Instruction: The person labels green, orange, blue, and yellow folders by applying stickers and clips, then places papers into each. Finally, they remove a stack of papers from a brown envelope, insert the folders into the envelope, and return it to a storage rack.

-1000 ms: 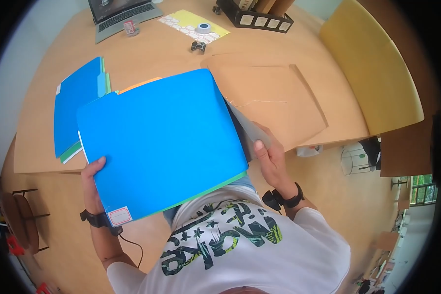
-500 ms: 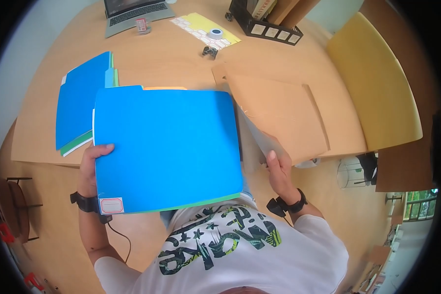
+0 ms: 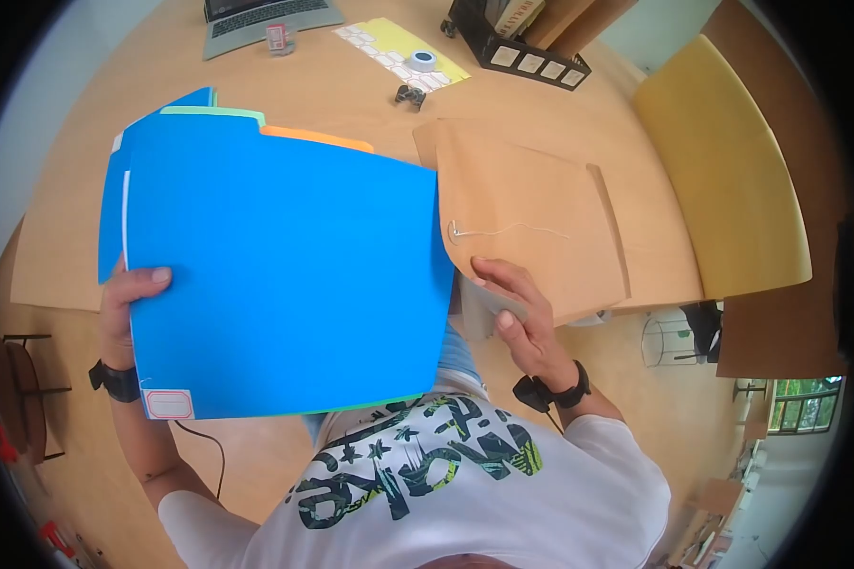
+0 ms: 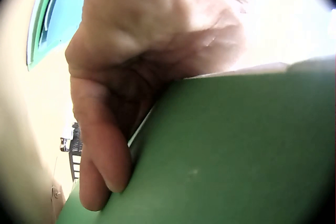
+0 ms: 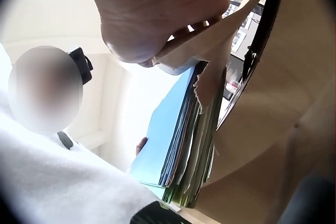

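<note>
My left hand (image 3: pixel 128 308) grips the left edge of a thick stack of blue file folders (image 3: pixel 285 275), thumb on top. In the left wrist view its fingers (image 4: pixel 107 155) lie against the green underside (image 4: pixel 226 145). The stack has a white label, with light green and orange tabs at its far edge. My right hand (image 3: pixel 522 318) pinches the edge of a brown kraft paper envelope (image 3: pixel 541 209) with a white string. In the right wrist view, the many layered folders (image 5: pixel 181 145) stand beside the envelope's torn paper edge (image 5: pixel 210 85).
A second blue folder pile (image 3: pixel 112 223) lies on the table (image 3: pixel 351 85), partly covered by the held stack. Farther back are a laptop (image 3: pixel 275 24), a yellow sheet (image 3: pixel 380 47) with a tape roll (image 3: pixel 421 61), a black clip (image 3: pixel 410 97) and a black file box (image 3: pixel 522 52). A yellow chair (image 3: pixel 726 180) stands at right.
The blue folder stack has turned and moved left, now overlapping the second pile. Its right edge has drawn away from my right hand. The envelope's edge has bent, with its string now in full view.
</note>
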`<state>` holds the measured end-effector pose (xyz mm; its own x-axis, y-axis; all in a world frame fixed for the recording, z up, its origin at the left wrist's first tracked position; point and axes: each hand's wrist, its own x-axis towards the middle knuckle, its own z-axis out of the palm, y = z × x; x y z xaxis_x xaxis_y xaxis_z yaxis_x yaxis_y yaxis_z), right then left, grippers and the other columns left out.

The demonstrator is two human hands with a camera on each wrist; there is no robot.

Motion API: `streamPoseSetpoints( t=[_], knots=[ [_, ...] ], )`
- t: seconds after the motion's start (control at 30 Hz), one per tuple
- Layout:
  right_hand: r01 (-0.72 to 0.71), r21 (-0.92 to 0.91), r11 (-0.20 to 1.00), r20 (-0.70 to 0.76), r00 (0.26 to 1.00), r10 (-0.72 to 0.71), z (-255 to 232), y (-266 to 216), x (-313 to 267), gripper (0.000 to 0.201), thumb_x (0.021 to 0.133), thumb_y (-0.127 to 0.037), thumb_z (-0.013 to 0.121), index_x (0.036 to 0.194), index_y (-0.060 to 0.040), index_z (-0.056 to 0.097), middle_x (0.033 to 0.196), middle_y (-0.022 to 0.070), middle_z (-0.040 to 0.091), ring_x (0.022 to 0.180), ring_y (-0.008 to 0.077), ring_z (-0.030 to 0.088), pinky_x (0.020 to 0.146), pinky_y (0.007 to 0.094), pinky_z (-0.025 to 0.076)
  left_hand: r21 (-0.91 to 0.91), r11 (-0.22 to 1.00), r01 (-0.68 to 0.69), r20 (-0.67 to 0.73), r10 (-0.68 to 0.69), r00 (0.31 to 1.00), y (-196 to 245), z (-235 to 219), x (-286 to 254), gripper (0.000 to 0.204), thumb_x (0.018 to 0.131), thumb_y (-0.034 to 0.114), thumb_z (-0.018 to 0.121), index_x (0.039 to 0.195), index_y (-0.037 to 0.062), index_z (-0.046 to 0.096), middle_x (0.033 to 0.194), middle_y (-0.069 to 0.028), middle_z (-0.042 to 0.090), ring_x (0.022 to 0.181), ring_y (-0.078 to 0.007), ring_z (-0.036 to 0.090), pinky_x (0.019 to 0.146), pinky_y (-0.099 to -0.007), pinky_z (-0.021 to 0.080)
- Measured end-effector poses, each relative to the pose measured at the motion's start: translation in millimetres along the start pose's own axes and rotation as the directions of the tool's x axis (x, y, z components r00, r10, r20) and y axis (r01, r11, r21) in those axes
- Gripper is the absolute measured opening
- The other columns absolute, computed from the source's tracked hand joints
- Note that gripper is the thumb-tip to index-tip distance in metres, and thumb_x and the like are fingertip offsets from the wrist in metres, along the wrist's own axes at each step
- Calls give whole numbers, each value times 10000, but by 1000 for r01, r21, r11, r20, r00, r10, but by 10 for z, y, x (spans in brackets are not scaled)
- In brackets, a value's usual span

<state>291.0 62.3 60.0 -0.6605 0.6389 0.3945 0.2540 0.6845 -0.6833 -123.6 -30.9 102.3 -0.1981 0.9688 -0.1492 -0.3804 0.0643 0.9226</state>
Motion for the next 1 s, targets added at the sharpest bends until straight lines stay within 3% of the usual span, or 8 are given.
streamPoseSetpoints(
  t=[0.27, 0.47, 0.57, 0.67, 0.77, 0.83, 0.93, 1.0],
  knots=[
    [99, 148, 984, -72, 993, -89, -18, 54, -70, 468, 972, -324, 403, 1218, 40, 564, 1276, 228, 513, 1155, 343, 512, 967, 401, 412, -43, 999, 19, -2, -19, 1000, 22, 27, 0, 525, 767, 156, 597, 1249, -14, 477, 1062, -166, 616, 896, -234, 634, 730, -333, 546],
    [-139, 430, 892, -272, 922, 275, 57, 78, -197, 604, 950, -431, 425, 1216, 100, 534, 1276, 218, 514, 1141, 290, 524, 960, 373, 407, -89, 987, 136, -21, -138, 990, -223, -23, 121, 591, 738, 136, 635, 1282, -7, 453, 1090, -178, 601, 931, -250, 625, 771, -353, 546],
    [-136, 291, 947, -114, 978, 175, -38, 134, -151, 644, 947, -482, 416, 1286, 61, 488, 1283, 193, 515, 1140, 267, 528, 972, 366, 396, -127, 971, 201, 2, -202, 979, -317, -135, 155, 645, 715, 104, 660, 1310, -4, 433, 1109, -186, 592, 960, -270, 621, 804, -376, 549],
    [-199, 490, 849, 114, 980, 164, -154, 162, 59, 698, 933, -533, 432, 1354, 23, 419, 1275, 167, 525, 1147, 239, 526, 974, 375, 398, -110, 981, 161, 21, -160, 987, -359, -86, 129, 542, 760, 137, 655, 1251, -11, 481, 1073, -163, 619, 911, -238, 643, 756, -330, 558],
    [-541, 382, 750, 197, 840, 506, -448, 249, 514, 789, 879, -635, 474, 1345, 0, 419, 1002, 80, 607, 935, 156, 588, 775, 301, 481, -100, 985, 137, 4, -137, 991, -387, 1, 107, 490, 782, 157, 649, 1219, -16, 508, 1050, -151, 636, 884, -220, 654, 730, -308, 561],
    [-573, 172, 801, 144, 819, 555, -424, 265, 965, 637, 901, -567, 498, 1210, -10, 522, 842, 31, 584, 783, 104, 570, 670, 235, 461, -104, 982, 156, 12, -156, 988, -402, 10, 115, 487, 783, 156, 644, 1219, -14, 509, 1048, -149, 637, 882, -219, 653, 732, -310, 558],
    [-728, 1, 685, 327, 648, 688, -358, 480, 1448, 389, 925, -408, 541, 1025, -34, 581, 785, 21, 567, 736, 86, 554, 640, 215, 446, -118, 978, 175, 37, -171, 984, -421, -9, 138, 497, 778, 159, 641, 1227, -6, 505, 1061, -143, 629, 901, -218, 642, 759, -316, 544],
    [-676, 80, 733, 323, 713, 622, -248, 763, 1457, 273, 918, -324, 559, 946, -53, 580, 788, 11, 570, 733, 76, 549, 638, 213, 439, -117, 980, 162, 19, -161, 987, -420, 5, 125, 523, 766, 169, 645, 1239, 3, 496, 1084, -138, 616, 937, -220, 626, 801, -327, 528]
  ],
)
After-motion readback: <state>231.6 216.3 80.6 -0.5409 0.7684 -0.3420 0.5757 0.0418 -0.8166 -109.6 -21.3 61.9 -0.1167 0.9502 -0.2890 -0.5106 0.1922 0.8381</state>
